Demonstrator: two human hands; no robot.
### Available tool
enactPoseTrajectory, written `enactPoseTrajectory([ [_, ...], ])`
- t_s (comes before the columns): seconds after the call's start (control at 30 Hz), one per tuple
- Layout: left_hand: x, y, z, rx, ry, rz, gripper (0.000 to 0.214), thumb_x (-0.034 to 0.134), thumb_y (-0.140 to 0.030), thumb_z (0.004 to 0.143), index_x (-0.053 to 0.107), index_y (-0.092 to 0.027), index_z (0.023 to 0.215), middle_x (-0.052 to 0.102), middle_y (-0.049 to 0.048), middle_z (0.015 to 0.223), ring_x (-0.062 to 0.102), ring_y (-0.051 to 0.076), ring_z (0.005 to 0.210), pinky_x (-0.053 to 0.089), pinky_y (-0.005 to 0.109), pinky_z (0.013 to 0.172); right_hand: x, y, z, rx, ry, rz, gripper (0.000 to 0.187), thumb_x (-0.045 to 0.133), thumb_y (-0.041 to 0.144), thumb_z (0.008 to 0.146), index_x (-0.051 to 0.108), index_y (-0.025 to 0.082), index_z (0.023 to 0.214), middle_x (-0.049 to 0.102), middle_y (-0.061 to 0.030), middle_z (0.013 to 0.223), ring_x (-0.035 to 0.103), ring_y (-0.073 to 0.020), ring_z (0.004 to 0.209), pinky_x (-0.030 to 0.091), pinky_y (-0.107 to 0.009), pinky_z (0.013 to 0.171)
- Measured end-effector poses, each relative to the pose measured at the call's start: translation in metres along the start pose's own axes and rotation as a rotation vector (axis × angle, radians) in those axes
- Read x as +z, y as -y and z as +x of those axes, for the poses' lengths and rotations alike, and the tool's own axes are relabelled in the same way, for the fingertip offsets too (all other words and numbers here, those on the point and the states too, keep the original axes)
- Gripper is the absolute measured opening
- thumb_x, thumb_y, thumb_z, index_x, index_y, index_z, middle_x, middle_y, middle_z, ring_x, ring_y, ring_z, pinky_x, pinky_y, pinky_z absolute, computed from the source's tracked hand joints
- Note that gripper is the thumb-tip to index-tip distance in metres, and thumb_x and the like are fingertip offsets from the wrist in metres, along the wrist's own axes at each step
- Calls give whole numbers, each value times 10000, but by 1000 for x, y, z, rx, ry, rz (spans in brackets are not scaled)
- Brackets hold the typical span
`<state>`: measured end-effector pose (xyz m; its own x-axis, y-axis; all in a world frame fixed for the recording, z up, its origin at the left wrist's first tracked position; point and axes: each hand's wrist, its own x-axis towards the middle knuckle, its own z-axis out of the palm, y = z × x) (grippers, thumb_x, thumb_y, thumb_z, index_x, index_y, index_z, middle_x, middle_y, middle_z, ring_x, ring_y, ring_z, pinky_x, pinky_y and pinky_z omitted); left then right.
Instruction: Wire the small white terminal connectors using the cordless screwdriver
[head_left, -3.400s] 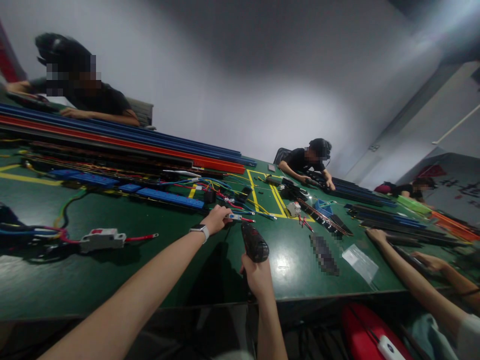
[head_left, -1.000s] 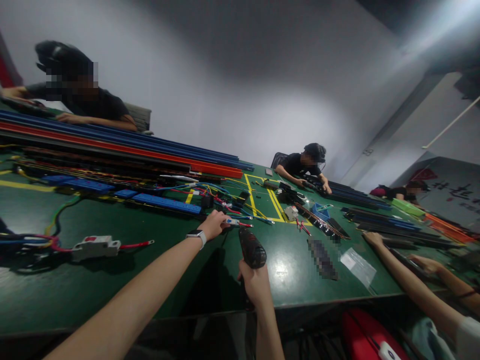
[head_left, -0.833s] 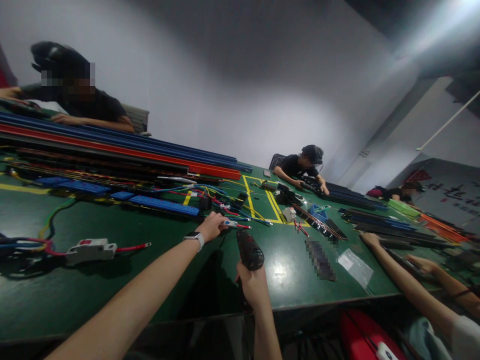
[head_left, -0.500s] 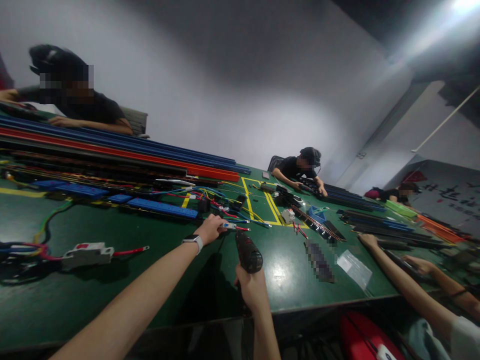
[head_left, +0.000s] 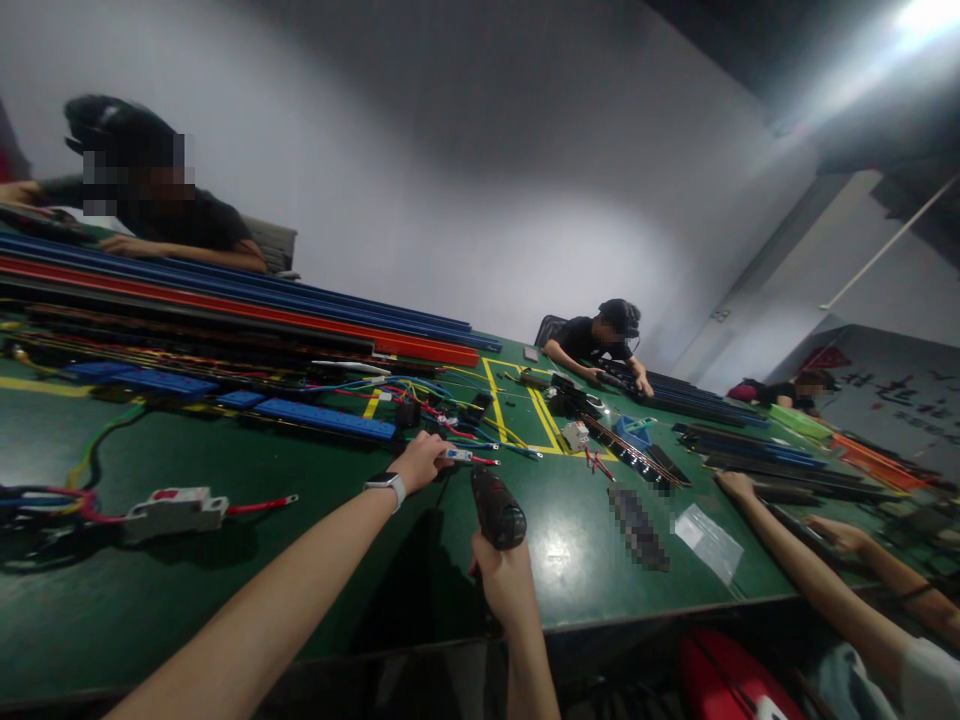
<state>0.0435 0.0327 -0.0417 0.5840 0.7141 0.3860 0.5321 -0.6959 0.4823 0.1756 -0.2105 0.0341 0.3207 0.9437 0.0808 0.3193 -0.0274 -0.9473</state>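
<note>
My left hand point(head_left: 421, 460), with a watch on its wrist, is closed round a small white circuit breaker point(head_left: 459, 455) with a blue mark. A short red wire point(head_left: 484, 461) with a metal lug sticks out of the breaker's right end. My right hand point(head_left: 501, 578) grips a dark cordless drill point(head_left: 498, 510) by its handle. The drill's nose points away from me, close to the red wire; its tip cannot be made out against the table. Behind the breaker lies a bundle of coloured wires point(head_left: 420, 390), partly beside a blue socket strip point(head_left: 322, 418).
Another white breaker point(head_left: 176, 512) with a red lug wire lies at the left on the green table point(head_left: 315, 560). Long blue and red profiles point(head_left: 420, 342) run along the back left. A plastic bag point(head_left: 709, 540) lies at the right, near a co-worker's forearm point(head_left: 810, 560). Other people work around the table.
Both hands keep their hold on the breaker and the drill, with hardly any movement. The view has shifted very slightly.
</note>
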Motion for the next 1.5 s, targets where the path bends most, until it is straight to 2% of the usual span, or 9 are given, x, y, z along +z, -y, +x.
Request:
enactPoseTrajectory([
  [0.4, -3, -4, -1, -9, 8, 23, 292, 601, -319, 905, 700, -299, 1179, 658, 73, 1011, 501, 241, 1003, 399, 348, 881, 0, -10, 2, -25, -8, -14, 88, 559, 270, 779, 606, 198, 761, 585, 12, 568, 579, -187, 585, 439, -279, 589],
  [0.6, -5, -5, -2, 11, 3, 21, 284, 589, -311, 909, 706, -287, 1167, 665, 75, 1012, 504, 236, 1000, 398, 348, 893, 0, -5, 0, -18, 1, 5, 83, 544, 244, 769, 601, 200, 727, 580, 10, 566, 576, -185, 577, 436, -274, 576],
  [1.13, -3, -4, -1, -5, 16, 4, 292, 618, -310, 893, 699, -283, 1172, 659, 76, 1034, 503, 243, 1029, 396, 360, 914, 0, -1, -2, -27, 5, 0, 96, 534, 248, 799, 611, 191, 799, 582, 11, 586, 578, -180, 573, 440, -264, 572],
  [1.5, -3, -3, -2, 1, 19, 1, 301, 594, -310, 907, 693, -290, 1190, 666, 71, 1034, 503, 241, 1027, 395, 357, 924, 0, 5, -4, -2, -16, -25, 131, 552, 281, 761, 636, 186, 794, 599, 0, 570, 592, -192, 578, 440, -274, 570],
])
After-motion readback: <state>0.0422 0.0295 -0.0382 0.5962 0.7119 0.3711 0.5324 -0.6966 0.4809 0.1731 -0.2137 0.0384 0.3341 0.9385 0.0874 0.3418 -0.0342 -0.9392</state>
